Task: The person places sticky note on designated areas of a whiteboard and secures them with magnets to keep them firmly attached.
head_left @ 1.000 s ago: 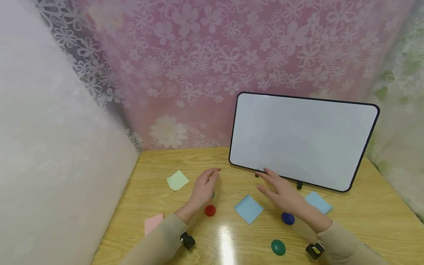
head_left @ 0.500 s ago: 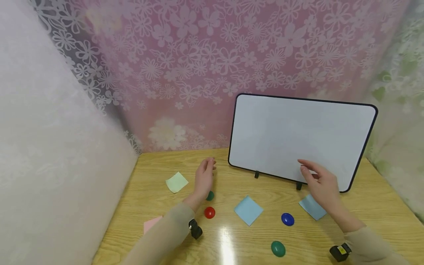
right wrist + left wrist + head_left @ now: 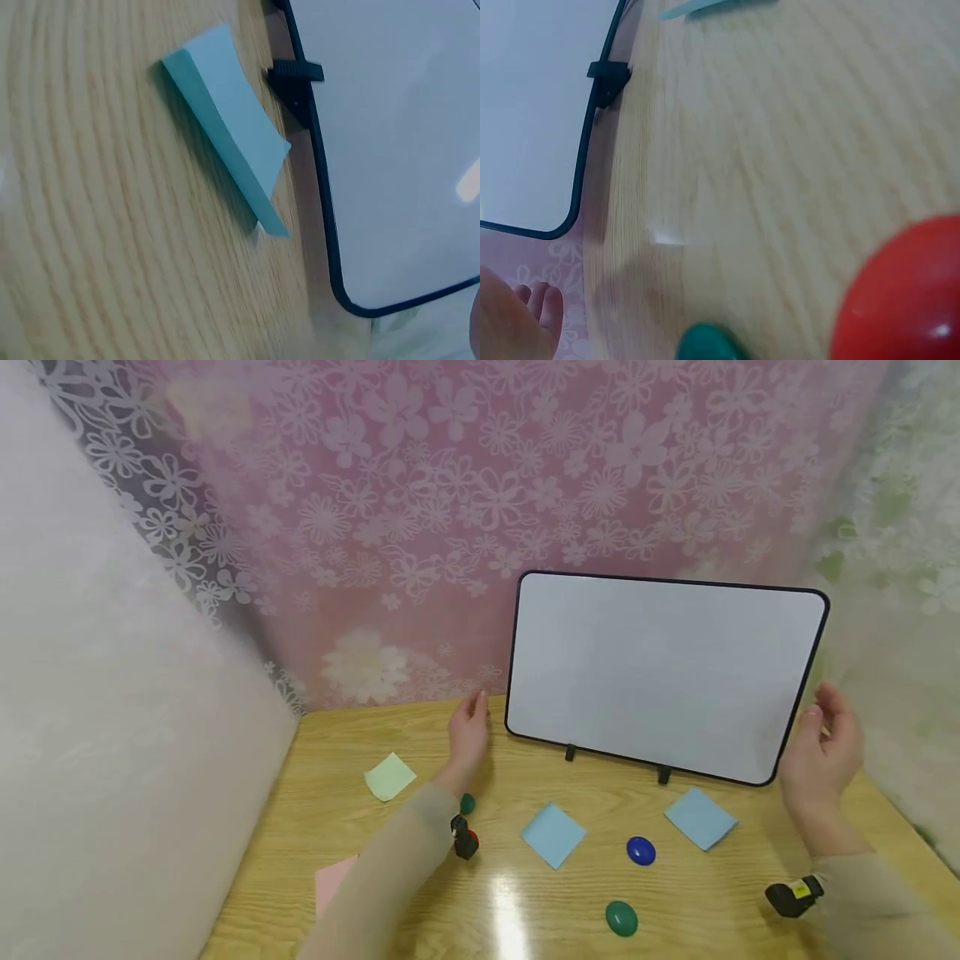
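A white board (image 3: pixel 660 677) with a thin black frame stands tilted at the back of the table on small black feet (image 3: pixel 663 774). My left hand (image 3: pixel 468 731) is a little to the left of its lower left corner, fingers extended and holding nothing. Beside the right edge is my right hand (image 3: pixel 821 760), its fingers loosely bent, palm toward the board and nothing in it. In the left wrist view, part of the left hand (image 3: pixel 514 319) shows below the board's corner. Only a sliver of the right hand (image 3: pixel 475 326) appears in the right wrist view.
Sticky notes lie about: pale green (image 3: pixel 390 777), pink (image 3: pixel 333 881), and two blue ones (image 3: pixel 553 835) (image 3: pixel 701 818). Round magnet-like pieces are on the wooden table (image 3: pixel 555 918): blue (image 3: pixel 641 851), green (image 3: pixel 622 918), a second green (image 3: pixel 467 803), and red (image 3: pixel 911 300). A flowered curtain (image 3: pixel 480 485) hangs behind.
The right hand has swept right, from in front of the board to beside its right edge. My left hand has moved farther back, toward the board's left side. The view has shifted slightly.
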Available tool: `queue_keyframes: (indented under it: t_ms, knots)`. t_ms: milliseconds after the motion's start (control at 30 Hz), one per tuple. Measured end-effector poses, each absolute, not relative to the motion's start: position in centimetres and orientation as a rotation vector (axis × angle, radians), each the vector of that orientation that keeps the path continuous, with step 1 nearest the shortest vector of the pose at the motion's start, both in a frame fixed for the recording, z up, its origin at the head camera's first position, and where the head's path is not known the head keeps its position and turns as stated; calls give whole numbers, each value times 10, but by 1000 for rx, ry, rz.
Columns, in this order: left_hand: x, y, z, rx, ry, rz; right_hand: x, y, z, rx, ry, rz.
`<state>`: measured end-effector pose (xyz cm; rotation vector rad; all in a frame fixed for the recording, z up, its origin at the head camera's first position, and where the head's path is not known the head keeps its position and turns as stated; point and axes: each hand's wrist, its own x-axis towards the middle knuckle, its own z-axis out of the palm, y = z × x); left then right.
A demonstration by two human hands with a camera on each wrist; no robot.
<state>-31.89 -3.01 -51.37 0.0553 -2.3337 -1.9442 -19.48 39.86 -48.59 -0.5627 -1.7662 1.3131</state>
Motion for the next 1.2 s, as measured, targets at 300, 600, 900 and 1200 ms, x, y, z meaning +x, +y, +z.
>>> queue_keyframes:
  t_ms: [300, 600, 900, 1200]
  knots:
    - [-347, -14, -503, -25, -2328, -1948, -202, 418, -484, -685, -1922, 1651]
    - [-360, -3, -492, -127, -2330, -1963, -206, 427, -485, -746, -1969, 1608]
    - [-364, -2, -495, -138, -2353, -1984, -197, 442, -490, -504, -1817, 1903]
    - [-368, -3, -495, -89, -2343, -2057, -193, 452, -495, -408, -1771, 1992]
